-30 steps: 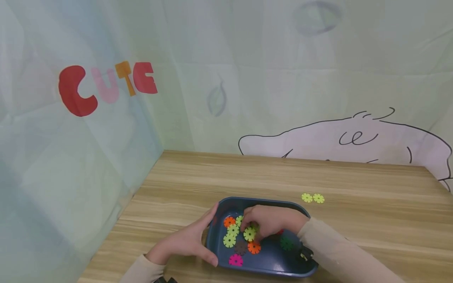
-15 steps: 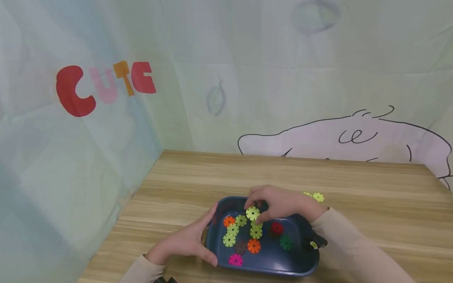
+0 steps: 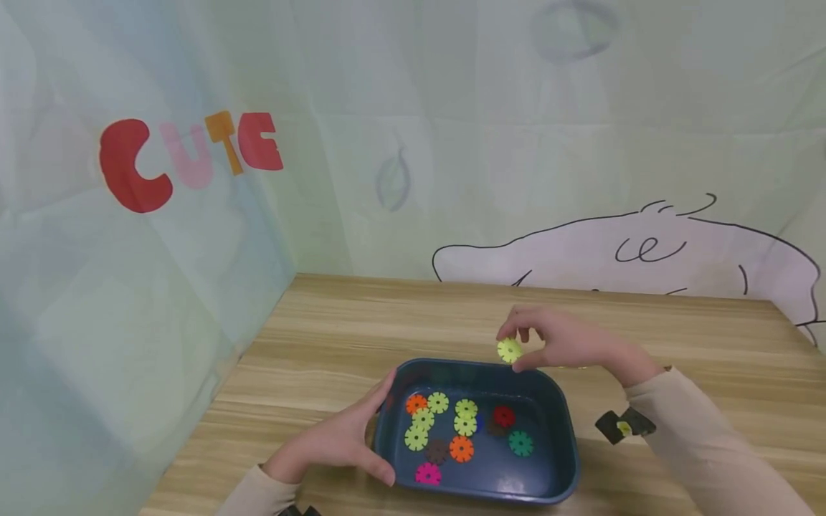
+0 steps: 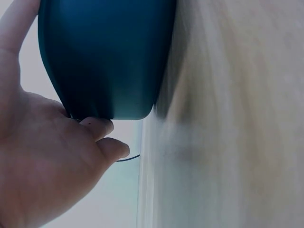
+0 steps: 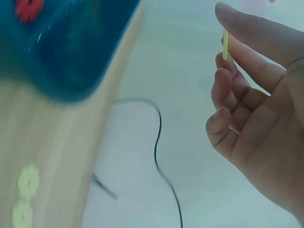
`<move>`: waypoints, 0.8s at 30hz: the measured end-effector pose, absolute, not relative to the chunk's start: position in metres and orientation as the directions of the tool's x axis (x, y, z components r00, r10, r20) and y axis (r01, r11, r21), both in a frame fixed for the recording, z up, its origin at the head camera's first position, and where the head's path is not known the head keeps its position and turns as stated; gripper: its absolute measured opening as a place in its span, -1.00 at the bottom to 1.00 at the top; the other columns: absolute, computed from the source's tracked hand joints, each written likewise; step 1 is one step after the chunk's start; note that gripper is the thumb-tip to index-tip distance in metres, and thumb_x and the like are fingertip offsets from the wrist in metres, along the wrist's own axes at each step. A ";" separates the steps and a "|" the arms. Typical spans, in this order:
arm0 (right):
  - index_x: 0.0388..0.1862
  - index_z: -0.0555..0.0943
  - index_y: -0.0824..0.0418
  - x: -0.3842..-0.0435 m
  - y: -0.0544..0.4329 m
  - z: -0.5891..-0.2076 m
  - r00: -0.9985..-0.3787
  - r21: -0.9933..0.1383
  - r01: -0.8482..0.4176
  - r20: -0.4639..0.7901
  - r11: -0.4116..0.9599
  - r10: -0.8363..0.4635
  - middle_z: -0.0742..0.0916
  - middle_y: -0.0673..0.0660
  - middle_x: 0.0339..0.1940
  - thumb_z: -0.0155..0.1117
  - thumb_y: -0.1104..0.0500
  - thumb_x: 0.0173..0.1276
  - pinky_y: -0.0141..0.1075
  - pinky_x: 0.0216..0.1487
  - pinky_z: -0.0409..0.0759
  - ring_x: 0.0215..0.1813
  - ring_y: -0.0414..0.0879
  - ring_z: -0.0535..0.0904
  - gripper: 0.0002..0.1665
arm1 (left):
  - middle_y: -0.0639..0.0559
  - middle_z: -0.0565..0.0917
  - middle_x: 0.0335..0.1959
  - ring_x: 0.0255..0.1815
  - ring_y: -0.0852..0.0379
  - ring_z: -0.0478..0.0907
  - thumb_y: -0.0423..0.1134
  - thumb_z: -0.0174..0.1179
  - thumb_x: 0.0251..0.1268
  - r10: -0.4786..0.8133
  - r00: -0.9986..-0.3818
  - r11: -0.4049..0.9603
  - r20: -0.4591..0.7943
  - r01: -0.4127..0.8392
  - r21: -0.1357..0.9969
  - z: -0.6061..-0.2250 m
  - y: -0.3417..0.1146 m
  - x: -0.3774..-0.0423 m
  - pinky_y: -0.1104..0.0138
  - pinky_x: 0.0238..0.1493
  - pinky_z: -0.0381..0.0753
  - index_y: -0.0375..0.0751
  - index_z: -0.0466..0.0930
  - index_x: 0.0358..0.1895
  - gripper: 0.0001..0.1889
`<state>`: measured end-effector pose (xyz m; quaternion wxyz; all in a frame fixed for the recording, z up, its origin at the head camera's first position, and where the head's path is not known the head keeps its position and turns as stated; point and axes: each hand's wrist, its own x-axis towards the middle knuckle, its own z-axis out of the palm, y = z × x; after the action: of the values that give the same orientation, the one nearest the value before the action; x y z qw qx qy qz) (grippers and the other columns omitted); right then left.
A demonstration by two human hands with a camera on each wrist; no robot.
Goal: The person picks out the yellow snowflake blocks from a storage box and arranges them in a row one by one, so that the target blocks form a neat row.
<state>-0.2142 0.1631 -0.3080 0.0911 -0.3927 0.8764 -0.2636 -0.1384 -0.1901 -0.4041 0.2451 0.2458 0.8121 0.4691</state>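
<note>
My left hand [image 3: 342, 436] holds the left end of a dark blue plastic tray [image 3: 500, 480], thumb at the near corner and fingers toward the far one. In the left wrist view two fingertips [image 4: 99, 127] bend against the tray's end wall. Beyond the tray's far rim my right hand [image 3: 564, 338] pinches a yellow-green notched disc [image 3: 509, 350] between thumb and fingers. That disc appears edge-on in the right wrist view. Inside the tray lie several notched discs, among them a pink disc [image 3: 428, 474], an orange disc [image 3: 461, 448], a green disc [image 3: 520, 443] and a red disc [image 3: 504, 416].
Two yellow-green discs, one farther [image 5: 28, 181] and one nearer [image 5: 22, 214], lie side by side on the wooden table [image 3: 361, 315], mostly hidden behind my right hand in the head view. A printed cloth [image 3: 361, 201] hangs behind and left of the table.
My right hand has lifted a yellow-green disc out of the tray and moved right and away, past the far rim. The left hand stays on the tray.
</note>
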 end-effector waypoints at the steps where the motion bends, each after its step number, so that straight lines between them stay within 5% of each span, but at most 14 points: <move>1: -0.05 0.65 0.08 -0.215 0.168 -0.307 -0.685 -0.526 -0.637 0.051 0.564 -0.726 0.62 -0.11 -0.18 0.49 0.16 0.12 -0.24 -0.22 0.47 -0.15 -0.08 0.48 -0.62 | -0.25 -0.30 0.56 0.54 -0.25 -0.29 0.04 0.56 -0.18 0.630 -0.759 0.441 -0.167 0.172 0.881 -0.404 -0.190 -0.138 -0.20 0.43 -0.14 -0.11 -0.47 0.55 0.41; 24: -0.03 0.63 0.27 -0.227 0.263 -0.344 -0.877 -0.481 -0.460 0.111 0.746 -0.468 0.67 0.05 -0.15 0.49 0.12 0.11 -0.27 -0.23 0.49 -0.18 -0.08 0.48 -0.54 | -0.26 -0.30 0.56 0.54 -0.25 -0.31 -0.02 0.58 -0.19 0.638 -0.758 0.415 -0.133 0.192 0.889 -0.406 -0.190 -0.138 -0.21 0.42 -0.18 -0.13 -0.46 0.55 0.42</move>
<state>-0.2268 0.2630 -0.3438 0.0082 -0.2483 0.9344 -0.2551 -0.1384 -0.1903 -0.4065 0.2340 0.2569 0.8078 0.4761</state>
